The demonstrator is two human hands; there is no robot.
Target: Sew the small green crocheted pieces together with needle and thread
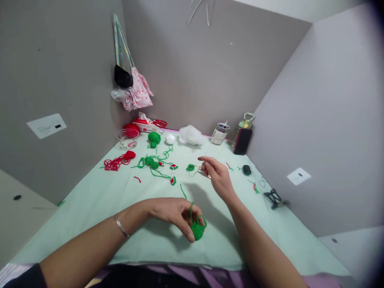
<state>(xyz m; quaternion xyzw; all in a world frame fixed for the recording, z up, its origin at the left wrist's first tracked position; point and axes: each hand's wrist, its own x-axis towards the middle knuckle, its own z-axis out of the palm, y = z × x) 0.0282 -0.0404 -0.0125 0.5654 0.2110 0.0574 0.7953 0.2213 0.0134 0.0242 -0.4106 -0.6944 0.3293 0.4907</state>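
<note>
My left hand is curled around a small ball of green yarn, thumb in front, low over the near part of the table. A loop of green strand rises from the ball beside the fingers. Farther forward and to the right, my right hand is raised above the cloth with thumb and fingers pinched together. A thin pale sliver shows above its fingertips, too fine to name. Beneath that hand, partly hidden, lies a shiny metal tool. Just left of it is a small green yarn piece.
Left of centre lie tangled green yarn, small red-and-green pieces and red yarn. At the back stand white stuffing, a pen tin and a phone. A black claw clip lies right.
</note>
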